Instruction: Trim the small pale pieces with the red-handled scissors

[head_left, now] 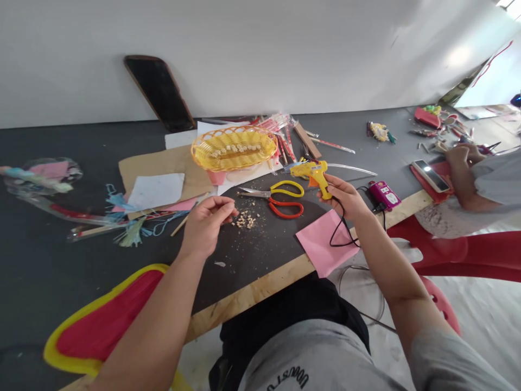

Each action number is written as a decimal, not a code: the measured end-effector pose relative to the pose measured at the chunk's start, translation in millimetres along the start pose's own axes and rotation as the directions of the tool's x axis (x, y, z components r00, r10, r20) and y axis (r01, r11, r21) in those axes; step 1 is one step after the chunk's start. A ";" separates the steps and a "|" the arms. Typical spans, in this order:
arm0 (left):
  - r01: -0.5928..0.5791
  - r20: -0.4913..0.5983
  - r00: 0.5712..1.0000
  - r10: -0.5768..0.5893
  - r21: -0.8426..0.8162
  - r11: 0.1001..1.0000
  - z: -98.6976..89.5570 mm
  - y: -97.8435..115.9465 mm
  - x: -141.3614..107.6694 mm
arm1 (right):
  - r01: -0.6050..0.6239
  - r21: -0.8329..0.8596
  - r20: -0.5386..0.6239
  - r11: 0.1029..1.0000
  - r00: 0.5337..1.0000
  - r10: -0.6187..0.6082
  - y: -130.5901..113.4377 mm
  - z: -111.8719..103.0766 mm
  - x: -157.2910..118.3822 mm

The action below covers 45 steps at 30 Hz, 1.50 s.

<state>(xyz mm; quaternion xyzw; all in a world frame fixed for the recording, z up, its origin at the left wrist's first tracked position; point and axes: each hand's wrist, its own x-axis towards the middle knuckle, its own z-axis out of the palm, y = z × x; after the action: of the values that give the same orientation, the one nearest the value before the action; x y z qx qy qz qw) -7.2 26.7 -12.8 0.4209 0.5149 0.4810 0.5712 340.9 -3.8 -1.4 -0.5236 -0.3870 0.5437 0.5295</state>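
Your right hand [344,196] grips the yellow glue gun [316,169] at two o'clock from the scissors [267,194]. Your left hand [209,224] is pinched, its contents unclear, beside small beige pieces [246,219] at eight o'clock from the scissors.

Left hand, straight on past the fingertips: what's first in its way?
Probably the pile of small pale pieces, then the scissors. Height is unclear, so the left hand might pass above both.
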 end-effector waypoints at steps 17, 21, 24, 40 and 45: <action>0.072 -0.055 0.994 -0.092 -0.300 0.951 -2.1 10.7 -1.6 | 0.157 -0.928 0.019 0.338 0.926 -0.377 -22.2 -15.8 9.4; 0.108 -0.013 0.993 -0.120 -0.336 0.936 -4.1 11.0 -2.1 | 0.429 -0.886 0.384 0.177 0.892 -0.237 -27.6 41.2 11.2; 0.114 0.009 0.993 -0.118 -0.343 0.932 -6.1 9.5 -1.6 | 0.480 -0.860 0.460 0.171 0.876 -0.145 -20.7 84.0 20.0; 0.121 -0.009 0.991 -0.133 -0.360 0.925 -6.9 9.3 -4.1 | 0.513 -0.855 0.507 0.076 0.858 -0.083 13.3 79.7 32.8; 0.059 -0.008 0.998 -0.066 -0.358 0.932 -6.0 9.5 -3.8 | 0.500 -0.863 0.498 0.071 0.866 -0.049 10.9 85.0 34.2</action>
<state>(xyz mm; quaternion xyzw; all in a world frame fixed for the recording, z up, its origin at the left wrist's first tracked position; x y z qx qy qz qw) -14.3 24.6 -3.6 0.2890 0.4376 0.5524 0.6480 259.6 39.6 -4.6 -0.5500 -0.8230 0.1220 0.0725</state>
